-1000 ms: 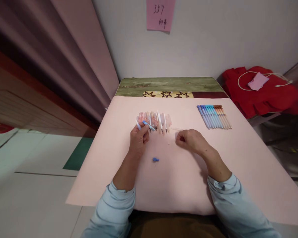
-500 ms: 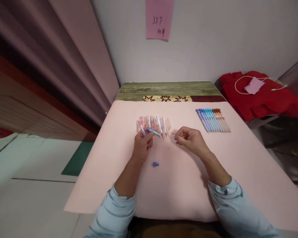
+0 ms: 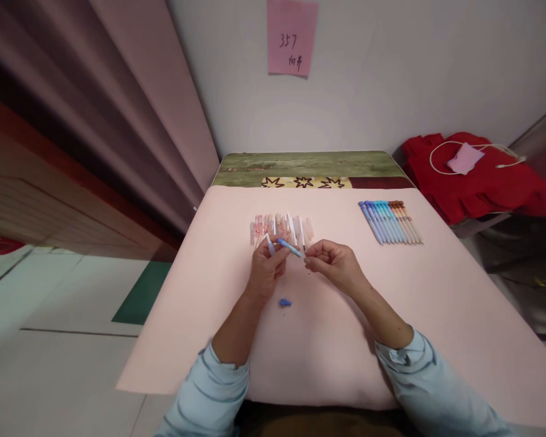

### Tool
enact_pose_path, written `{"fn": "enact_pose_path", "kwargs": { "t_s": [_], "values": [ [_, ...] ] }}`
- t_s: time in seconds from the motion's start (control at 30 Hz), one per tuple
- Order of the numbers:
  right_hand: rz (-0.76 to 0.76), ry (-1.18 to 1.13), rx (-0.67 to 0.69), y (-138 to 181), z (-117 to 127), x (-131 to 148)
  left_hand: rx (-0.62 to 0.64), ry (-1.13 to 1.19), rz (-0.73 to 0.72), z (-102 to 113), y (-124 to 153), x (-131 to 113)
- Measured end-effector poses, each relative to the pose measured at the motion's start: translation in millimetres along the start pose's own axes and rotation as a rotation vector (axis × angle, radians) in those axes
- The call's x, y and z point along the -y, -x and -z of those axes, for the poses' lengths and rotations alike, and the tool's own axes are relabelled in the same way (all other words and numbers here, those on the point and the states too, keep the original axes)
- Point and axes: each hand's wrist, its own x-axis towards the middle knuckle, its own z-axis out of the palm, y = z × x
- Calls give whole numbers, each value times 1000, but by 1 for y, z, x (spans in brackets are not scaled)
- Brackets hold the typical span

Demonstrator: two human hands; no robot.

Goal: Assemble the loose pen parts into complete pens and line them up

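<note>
My left hand is closed on a blue pen barrel and a pale, whitish-blue pen piece, which stick out between its fingers. My right hand is pinched close to the barrel's right end. Whatever is between those fingertips is too small to make out. Behind the hands lies a row of pale pink and clear pen parts with white refills among them. On the cloth in front of the left hand rests a small dark-blue pen topper.
Pens in blue, turquoise and brown lie side by side at the right. A pale pink cover drapes the table. Beyond its right edge, a red cloth carries a white cable and pink paper.
My right hand has moved left, its fingertips now by the end of the blue barrel. My left hand has shifted slightly right with both pieces still in it.
</note>
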Motion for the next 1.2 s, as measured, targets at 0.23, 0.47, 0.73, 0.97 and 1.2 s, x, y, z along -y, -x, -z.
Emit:
{"fn": "enact_pose_path", "kwargs": {
  "t_s": [0.23,0.47,0.73,0.97,1.2],
  "values": [
    [6,-12,-32,2,-6,1,32,-6,4,-1,2,0],
    [37,-62,-79,2,-6,3,26,5,-3,0,1,0],
    [69,-22,-126,1,-1,8,77,-62,18,2,2,0],
    [134,51,-192,1,3,13,96,-312,-22,-2,7,-4],
    [180,52,-188,3,0,16,111,-394,-90,-4,9,-2]
  ]
}}
